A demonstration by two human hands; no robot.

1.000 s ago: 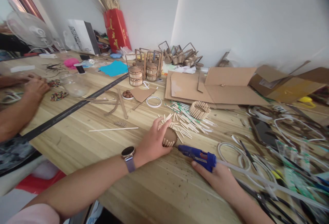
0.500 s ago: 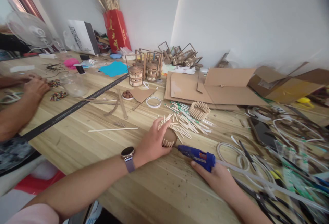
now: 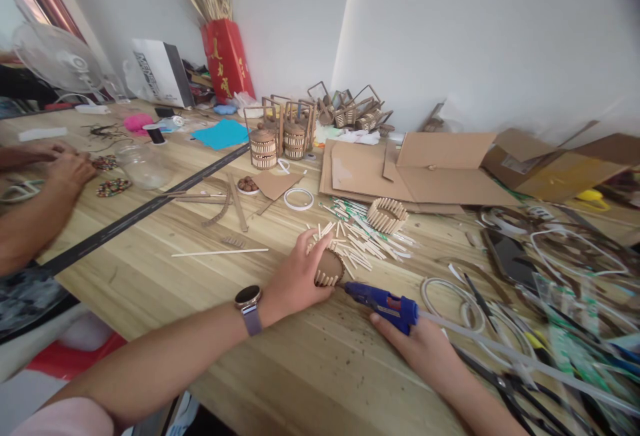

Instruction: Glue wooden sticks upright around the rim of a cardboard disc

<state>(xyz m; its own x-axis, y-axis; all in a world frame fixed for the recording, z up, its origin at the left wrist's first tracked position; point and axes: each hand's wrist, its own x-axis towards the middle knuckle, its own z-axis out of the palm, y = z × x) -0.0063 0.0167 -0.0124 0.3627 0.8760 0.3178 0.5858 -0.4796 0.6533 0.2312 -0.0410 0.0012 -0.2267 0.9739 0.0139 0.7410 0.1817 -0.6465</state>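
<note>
My left hand (image 3: 296,276), with a watch on its wrist, is closed around a small round cardboard-and-stick basket (image 3: 330,267) that rests on the wooden table (image 3: 165,276). My right hand (image 3: 425,349) grips a blue hot glue gun (image 3: 384,304). The gun's nozzle touches the basket's lower right edge, and a clear glue stick trails back from it to the right. A heap of loose short wooden sticks (image 3: 357,243) lies just behind the basket.
A finished stick ring (image 3: 387,214) and flat cardboard sheets (image 3: 415,169) lie behind. Wire rings, scissors and packets clutter the right side. Stick baskets (image 3: 280,136), a white ring (image 3: 299,198) and a black strip (image 3: 145,206) are further left. Another person's hands (image 3: 65,169) work at far left.
</note>
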